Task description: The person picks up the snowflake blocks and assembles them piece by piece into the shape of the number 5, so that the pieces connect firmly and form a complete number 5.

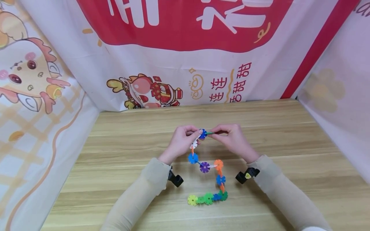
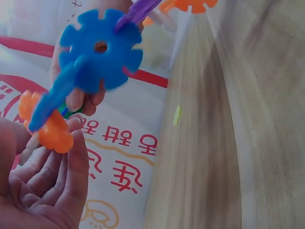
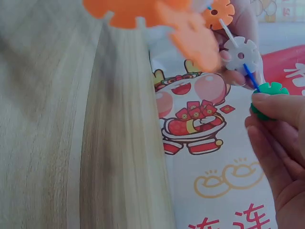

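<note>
A chain of slotted plastic snowflake discs hangs between the hands. My left hand [image 1: 182,138] grips its upper end, thumb at the edge of a dark blue disc [image 1: 203,133], with a white disc [image 1: 194,144] just below. From the other side, my right hand [image 1: 231,137] pinches a green disc [image 3: 272,88] between thumb and fingers. That green disc meets the blue one edge to face, seen thin from the head. Further down the chain come a lighter blue disc [image 2: 101,47], a purple disc [image 1: 205,167] and an orange disc [image 1: 218,165].
The chain's lower end runs along the wooden table [image 1: 138,202], with a dark green disc [image 1: 223,195], bright green disc [image 1: 208,199] and yellow disc [image 1: 192,200]. Printed cloth [image 1: 162,64] walls the back and both sides. A black wrist camera [image 1: 175,178] sits beside the left cuff.
</note>
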Demonstrator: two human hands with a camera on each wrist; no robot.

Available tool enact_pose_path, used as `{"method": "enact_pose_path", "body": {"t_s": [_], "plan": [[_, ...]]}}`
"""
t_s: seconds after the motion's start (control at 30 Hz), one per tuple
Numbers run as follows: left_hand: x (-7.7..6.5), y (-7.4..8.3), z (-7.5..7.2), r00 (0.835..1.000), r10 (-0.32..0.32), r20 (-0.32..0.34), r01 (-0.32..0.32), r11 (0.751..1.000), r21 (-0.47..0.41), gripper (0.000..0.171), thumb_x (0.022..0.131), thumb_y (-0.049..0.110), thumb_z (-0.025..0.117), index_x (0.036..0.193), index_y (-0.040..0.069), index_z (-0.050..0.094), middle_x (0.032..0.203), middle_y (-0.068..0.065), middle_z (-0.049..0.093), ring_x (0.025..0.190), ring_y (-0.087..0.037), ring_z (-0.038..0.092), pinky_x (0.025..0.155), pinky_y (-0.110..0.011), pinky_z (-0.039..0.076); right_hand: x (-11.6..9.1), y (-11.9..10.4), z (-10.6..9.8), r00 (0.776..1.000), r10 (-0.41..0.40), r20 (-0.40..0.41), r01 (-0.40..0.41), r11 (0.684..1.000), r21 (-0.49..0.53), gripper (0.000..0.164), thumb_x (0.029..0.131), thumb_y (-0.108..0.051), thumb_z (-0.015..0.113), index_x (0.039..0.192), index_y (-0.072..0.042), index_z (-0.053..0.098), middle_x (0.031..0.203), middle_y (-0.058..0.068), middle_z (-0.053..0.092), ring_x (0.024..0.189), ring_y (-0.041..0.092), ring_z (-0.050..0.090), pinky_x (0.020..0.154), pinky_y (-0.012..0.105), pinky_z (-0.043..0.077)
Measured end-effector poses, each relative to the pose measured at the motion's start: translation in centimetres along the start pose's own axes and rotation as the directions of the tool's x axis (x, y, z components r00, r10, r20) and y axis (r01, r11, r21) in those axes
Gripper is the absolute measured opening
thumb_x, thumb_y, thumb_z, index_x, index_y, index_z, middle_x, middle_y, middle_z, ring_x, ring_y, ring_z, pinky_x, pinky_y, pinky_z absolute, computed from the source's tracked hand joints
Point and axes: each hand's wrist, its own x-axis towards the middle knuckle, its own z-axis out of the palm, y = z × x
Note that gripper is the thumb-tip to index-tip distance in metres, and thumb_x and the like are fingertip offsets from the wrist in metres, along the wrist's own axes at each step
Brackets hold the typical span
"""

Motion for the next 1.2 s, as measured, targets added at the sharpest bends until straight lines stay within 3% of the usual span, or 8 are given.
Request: {"method": "enact_pose_path", "body": {"t_s": [0.17,0.37,0.6,0.87,0.97,1.03,1.13,1.2], "plan": [[-0.3,0.2,0.0,1.0,0.03,-0.002,-0.03,0.999,-0.025,0.023,0.103,0.022,0.065,0.104,0.001,0.072,0.09,-0.01,0.075,0.075,-0.034,0.071,0.06,-0.027,0.057,0.0,-0.5,0.0,0.997,-0.073,0.01,0.073,0.997,0.0,0.011,0.088,-0.003,0.08,0.098,-0.008,0.081,0.092,-0.002,0.076,0.084,0.017,0.073,0.073,0.031,0.06],[-0.5,0.3,-0.2,0.999,0.042,-0.006,-0.042,0.999,-0.012,0.022,0.102,0.021,0.066,0.104,0.001,0.072,0.092,-0.012,0.075,0.073,-0.029,0.071,0.062,-0.028,0.057,0.3,-0.4,-0.9,0.997,-0.063,0.044,0.065,0.997,-0.042,0.013,0.087,-0.004,0.082,0.097,-0.012,0.08,0.092,-0.006,0.075,0.082,0.012,0.071,0.076,0.029,0.059],[-0.6,0.3,0.0,0.999,0.033,-0.022,-0.034,0.998,-0.049,0.022,0.103,0.021,0.065,0.105,0.001,0.072,0.094,-0.014,0.075,0.08,-0.042,0.07,0.063,-0.03,0.059,0.1,-0.4,-0.8,0.996,-0.089,0.024,0.091,0.993,-0.078,0.011,0.088,-0.002,0.08,0.09,-0.013,0.08,0.088,-0.005,0.075,0.078,0.012,0.071,0.071,0.032,0.06],[-0.3,-0.1,0.0,0.999,0.041,-0.029,-0.043,0.997,-0.07,0.02,0.102,0.018,0.065,0.103,-0.001,0.072,0.095,-0.02,0.074,0.073,-0.032,0.071,0.062,-0.028,0.058,0.1,-0.5,-0.3,0.994,-0.104,-0.012,0.103,0.993,-0.059,0.011,0.087,-0.001,0.081,0.091,-0.01,0.08,0.088,-0.002,0.075,0.079,0.014,0.072,0.068,0.037,0.061],[-0.3,-0.1,-0.2,0.999,0.042,-0.026,-0.044,0.997,-0.065,0.021,0.102,0.02,0.065,0.103,0.0,0.072,0.095,-0.017,0.074,0.074,-0.031,0.072,0.065,-0.031,0.059,0.3,-0.3,-0.7,0.998,-0.062,0.019,0.063,0.996,-0.067,0.012,0.088,-0.005,0.082,0.098,-0.01,0.079,0.093,-0.001,0.075,0.082,0.015,0.072,0.074,0.038,0.06],[-0.3,-0.1,-0.3,0.999,0.039,-0.022,-0.04,0.997,-0.061,0.022,0.102,0.022,0.066,0.104,0.001,0.072,0.094,-0.015,0.074,0.074,-0.028,0.072,0.066,-0.032,0.06,0.6,0.0,-1.4,1.0,0.007,0.028,-0.005,0.997,-0.072,0.018,0.088,-0.011,0.083,0.105,-0.009,0.078,0.098,0.0,0.075,0.087,0.017,0.071,0.079,0.038,0.06],[-0.3,-0.2,-0.6,0.999,0.022,-0.023,-0.024,0.998,-0.058,0.022,0.102,0.023,0.066,0.104,0.002,0.072,0.094,-0.014,0.074,0.074,-0.025,0.073,0.067,-0.032,0.06,1.1,1.5,-3.4,0.989,0.144,-0.025,-0.146,0.986,-0.085,0.029,0.087,-0.017,0.084,0.113,-0.008,0.076,0.106,0.006,0.075,0.093,0.02,0.07,0.08,0.032,0.058],[-0.3,-0.3,-0.8,1.0,0.013,-0.024,-0.015,0.998,-0.059,0.022,0.102,0.023,0.066,0.104,0.001,0.071,0.095,-0.015,0.074,0.074,-0.024,0.073,0.066,-0.032,0.06,1.4,3.1,-4.9,0.969,0.23,-0.086,-0.238,0.966,-0.104,0.033,0.088,-0.021,0.084,0.116,-0.007,0.074,0.11,0.01,0.074,0.094,0.022,0.069,0.078,0.026,0.057]]}}
